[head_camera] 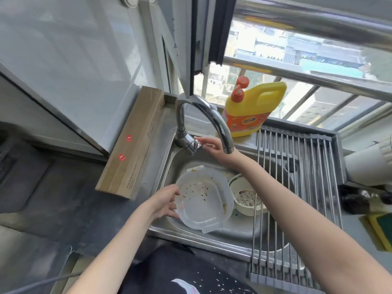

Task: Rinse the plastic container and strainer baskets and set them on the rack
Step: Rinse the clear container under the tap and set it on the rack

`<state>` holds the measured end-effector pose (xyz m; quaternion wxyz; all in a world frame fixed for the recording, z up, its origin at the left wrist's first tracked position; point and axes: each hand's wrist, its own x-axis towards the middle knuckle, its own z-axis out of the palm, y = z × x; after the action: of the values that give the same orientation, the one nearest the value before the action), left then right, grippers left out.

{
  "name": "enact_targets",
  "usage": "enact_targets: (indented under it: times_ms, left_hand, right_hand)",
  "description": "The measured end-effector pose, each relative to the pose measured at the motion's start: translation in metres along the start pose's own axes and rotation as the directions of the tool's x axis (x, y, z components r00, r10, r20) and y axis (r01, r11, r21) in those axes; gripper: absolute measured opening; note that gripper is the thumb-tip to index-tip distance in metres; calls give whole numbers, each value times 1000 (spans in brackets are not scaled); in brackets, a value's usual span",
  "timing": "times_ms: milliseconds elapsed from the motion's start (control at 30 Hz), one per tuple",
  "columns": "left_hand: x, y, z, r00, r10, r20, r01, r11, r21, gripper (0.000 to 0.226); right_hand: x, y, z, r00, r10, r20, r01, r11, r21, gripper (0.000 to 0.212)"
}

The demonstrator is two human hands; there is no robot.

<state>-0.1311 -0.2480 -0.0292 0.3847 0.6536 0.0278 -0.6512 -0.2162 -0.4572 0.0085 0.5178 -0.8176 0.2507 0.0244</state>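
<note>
left hand [167, 201] gripping plastic container [203, 200] over sink [237, 232], right hand [214, 145] fingers pinching faucet handle [194, 145]

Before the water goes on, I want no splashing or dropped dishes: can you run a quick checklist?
1. Left hand grips the translucent plastic container by its rim: ok.
2. Right hand is at the faucet handle: ok.
3. Container sits under the spout: not ok, it is lower and to the left.
4. Water running: cannot tell, none visible.
5. Roll-up rack has free space: ok.
6. Cream strainer basket rests in the sink: ok.
</note>
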Motion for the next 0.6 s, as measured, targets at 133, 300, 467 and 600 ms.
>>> enact_targets:
  times_ms: [133, 300, 467, 600]
  left_hand:
    - [6, -4, 2, 998, -60, -2, 60, 998, 25, 16]
    - [11, -6, 2, 996, -88, -28, 87, 996, -18, 11]
    - [12, 4, 3, 998, -61, -15, 60, 997, -55, 43]
    - [5, 18, 7, 999, -43, 4, 43, 999, -33, 11]
  right_hand:
    - [22, -1, 7, 999, -24, 34, 27, 996, -90, 27]
    - [21, -3, 4, 995, 29, 92, -30, 1000, 8, 23]
    - [22, -19, 11, 996, 3, -84, -4, 1000, -21, 26]
    - [23, -12, 18, 994, 34, -104, -33, 999, 13, 28]
